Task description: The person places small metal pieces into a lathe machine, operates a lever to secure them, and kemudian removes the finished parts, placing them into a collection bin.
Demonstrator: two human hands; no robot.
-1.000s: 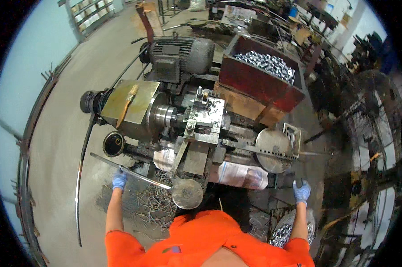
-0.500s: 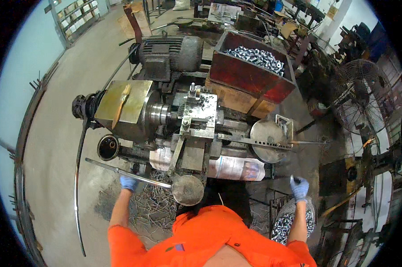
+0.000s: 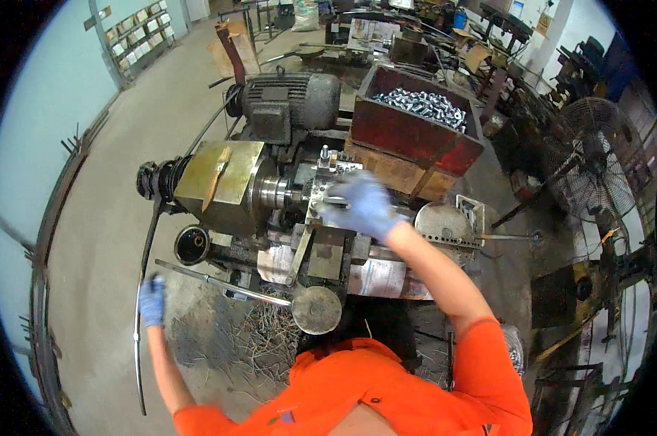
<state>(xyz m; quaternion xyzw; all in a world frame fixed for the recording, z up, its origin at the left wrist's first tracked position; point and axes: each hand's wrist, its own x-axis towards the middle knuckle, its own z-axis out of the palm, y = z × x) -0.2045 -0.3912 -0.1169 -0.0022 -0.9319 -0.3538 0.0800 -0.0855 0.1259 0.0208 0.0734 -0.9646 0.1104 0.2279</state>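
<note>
My left hand (image 3: 152, 300), in a blue glove, is closed at the long metal lever (image 3: 138, 356) hanging down on the left side of the lathe. My right hand (image 3: 365, 207), gloved in the same blue, reaches over the tool post (image 3: 325, 166) and hides part of it; motion smears its fingers. Left of that hand is the shiny chuck (image 3: 274, 192) of the lathe's headstock. A brush (image 3: 217, 179) with a wooden handle lies on the yellowish headstock cover (image 3: 241, 156). A second rod handle (image 3: 226, 287) slants toward a round metal disc (image 3: 317, 310).
Behind the lathe stand a motor (image 3: 292, 102) and a red bin (image 3: 408, 134) of small metal parts. A round plate (image 3: 443, 221) and a floor fan (image 3: 594, 160) are on the right. Thin metal scrap (image 3: 266, 338) litters the floor below. A black pot (image 3: 191, 245) sits at left.
My right hand has swung up and left from the basket of parts to the tool post. My left hand has moved out left to the long lever. The view has shifted slightly.
</note>
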